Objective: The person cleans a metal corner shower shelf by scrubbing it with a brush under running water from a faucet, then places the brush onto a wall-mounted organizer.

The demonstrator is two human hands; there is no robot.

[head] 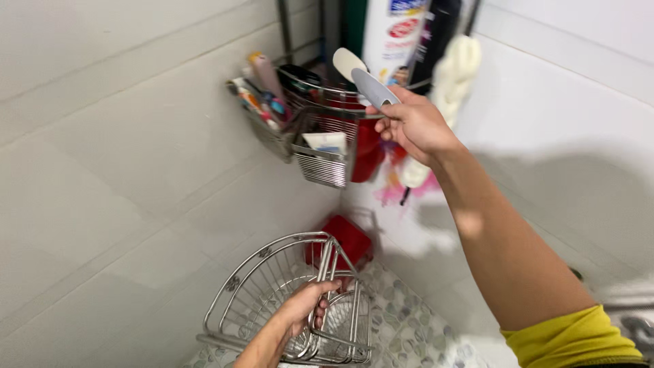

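Wire corner rack, empty, low at frame bottom over pebble-pattern floor; left hand curled tight around its upright wire bars. Above left, a second wire shelf mounted in the tiled wall corner, crammed with tubes and toothbrushes, a small white box in its front basket. Red tub sits behind the lower rack. Right hand raised at the mounted shelf's rim, fingers clamped on a grey-handled brush, pale head pointing up-left. White bottle and cream loofah hang behind. Yellow sleeve at lower right.
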